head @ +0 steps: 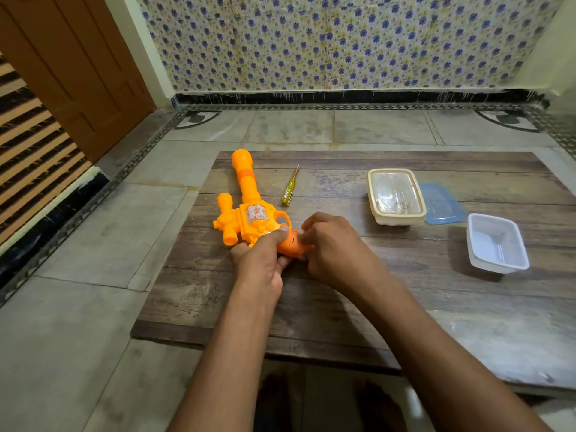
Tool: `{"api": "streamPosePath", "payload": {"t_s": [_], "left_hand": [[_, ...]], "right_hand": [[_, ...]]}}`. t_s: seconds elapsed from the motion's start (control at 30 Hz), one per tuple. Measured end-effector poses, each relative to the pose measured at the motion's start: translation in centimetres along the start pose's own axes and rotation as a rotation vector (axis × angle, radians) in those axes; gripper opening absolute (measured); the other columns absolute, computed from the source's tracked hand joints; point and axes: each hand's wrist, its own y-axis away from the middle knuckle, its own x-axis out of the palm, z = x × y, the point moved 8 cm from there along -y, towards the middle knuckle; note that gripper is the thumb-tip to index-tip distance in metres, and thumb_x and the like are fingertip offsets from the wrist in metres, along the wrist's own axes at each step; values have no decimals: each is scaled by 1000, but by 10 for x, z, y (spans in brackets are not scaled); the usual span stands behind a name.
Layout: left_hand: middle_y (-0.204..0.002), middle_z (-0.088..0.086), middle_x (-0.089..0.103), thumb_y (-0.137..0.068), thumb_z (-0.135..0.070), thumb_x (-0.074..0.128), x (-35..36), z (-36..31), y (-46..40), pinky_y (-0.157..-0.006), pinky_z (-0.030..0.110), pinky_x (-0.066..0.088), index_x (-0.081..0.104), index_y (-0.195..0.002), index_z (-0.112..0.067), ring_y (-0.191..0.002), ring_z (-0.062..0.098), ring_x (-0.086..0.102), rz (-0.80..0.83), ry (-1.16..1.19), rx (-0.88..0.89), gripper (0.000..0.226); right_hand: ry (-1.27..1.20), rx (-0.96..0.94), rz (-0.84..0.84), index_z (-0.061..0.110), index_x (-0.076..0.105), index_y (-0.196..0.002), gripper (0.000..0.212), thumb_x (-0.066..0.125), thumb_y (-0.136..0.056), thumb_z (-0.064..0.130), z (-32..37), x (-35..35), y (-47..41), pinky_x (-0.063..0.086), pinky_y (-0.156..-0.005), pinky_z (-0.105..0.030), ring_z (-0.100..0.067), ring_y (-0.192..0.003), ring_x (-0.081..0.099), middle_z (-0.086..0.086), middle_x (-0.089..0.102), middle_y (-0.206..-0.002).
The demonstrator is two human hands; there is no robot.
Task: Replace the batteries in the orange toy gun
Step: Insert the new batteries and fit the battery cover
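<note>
The orange toy gun (246,207) lies on the wooden board (358,307), barrel pointing away from me, its grip toward my hands. My left hand (260,260) grips the gun's handle from the left, fingers curled round it. My right hand (330,244) holds the same handle from the right, fingertips pinching near the small slot on its side. The handle's lower part is hidden by both hands. A yellow screwdriver (290,187) lies just right of the barrel, untouched.
A clear lidded box (396,198) with small items inside stands at right, a blue lid (442,204) beside it, and a white empty tray (495,241) further right. The board sits on a tiled floor (93,275); a patterned wall (343,42) lies beyond.
</note>
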Motion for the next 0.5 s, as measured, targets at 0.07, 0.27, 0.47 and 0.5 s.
{"api": "streamPosePath", "payload": {"t_s": [0.07,0.27,0.47,0.5], "left_hand": [[-116,13,68,-80,10,77,1,-1,1,-57,40,59,53,-133,-8,-85,25,69,11,-10,6,61],[-96,6,67,-83,12,73,3,-4,3,-50,36,58,54,-113,-14,-63,16,72,43,-19,6,44],[-123,15,65,-82,10,75,1,0,0,-73,49,56,52,-128,-7,-95,26,65,19,36,-3,54],[-127,15,65,-82,9,76,1,0,0,-78,51,55,51,-133,-6,-101,28,64,20,36,-4,59]], "right_hand": [[-17,22,-21,11,77,-100,19,70,-85,20,-2,-1,-2,56,-86,-43,-29,-100,63,-5,63,-114],[-67,87,-4,17,80,-105,25,79,-81,25,-6,-2,-4,52,-94,-46,-25,-109,59,-1,63,-117],[-275,117,6,26,74,-125,46,85,-81,35,-26,-8,3,44,-92,-23,-18,-120,61,-1,69,-127],[-321,124,1,26,75,-124,47,87,-79,34,-29,-9,5,48,-95,-26,-17,-119,62,-1,71,-127]]}}
